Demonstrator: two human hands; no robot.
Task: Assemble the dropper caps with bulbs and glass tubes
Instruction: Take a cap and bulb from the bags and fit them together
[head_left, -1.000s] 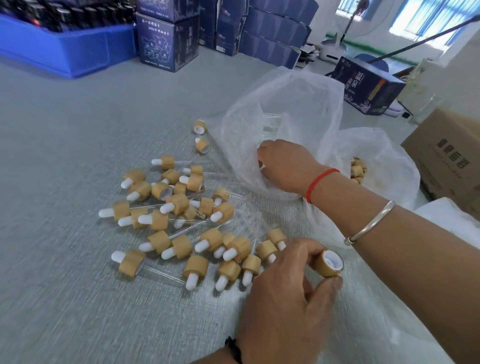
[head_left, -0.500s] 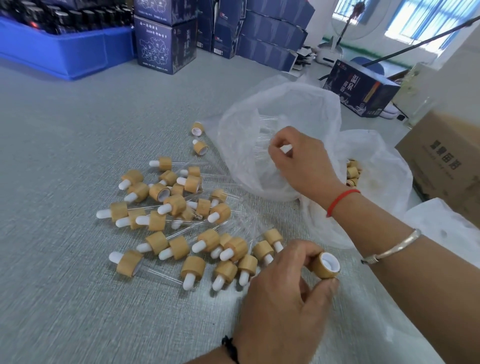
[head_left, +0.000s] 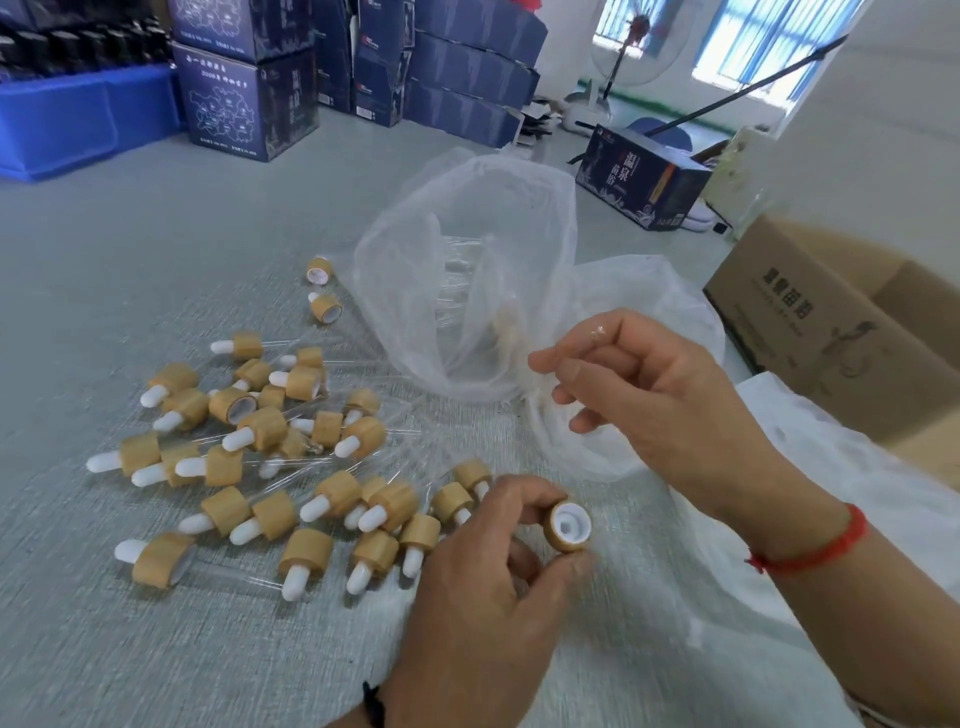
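My left hand (head_left: 483, 597) grips a bamboo-coloured dropper cap (head_left: 570, 526), its white open underside facing up and right. My right hand (head_left: 660, 395) hovers just above and right of the cap, outside the bag. Its thumb and forefinger pinch a thin clear glass tube (head_left: 513, 332), which is blurred and hard to make out. More glass tubes lie inside the clear plastic bag (head_left: 467, 218) behind my right hand. Several assembled droppers (head_left: 260, 457), with bamboo caps, white bulbs and glass tubes, lie scattered on the grey table to the left.
Two loose caps (head_left: 324, 291) lie near the bag's left edge. A second plastic bag (head_left: 670, 301) sits behind my right hand. A cardboard box (head_left: 810, 332) stands at right, dark blue cartons (head_left: 244, 98) and a blue crate (head_left: 78, 119) at the back.
My right hand has come out of the plastic bag and moved down toward the cap, now pinching a glass tube. My left hand has kept holding the cap in place.
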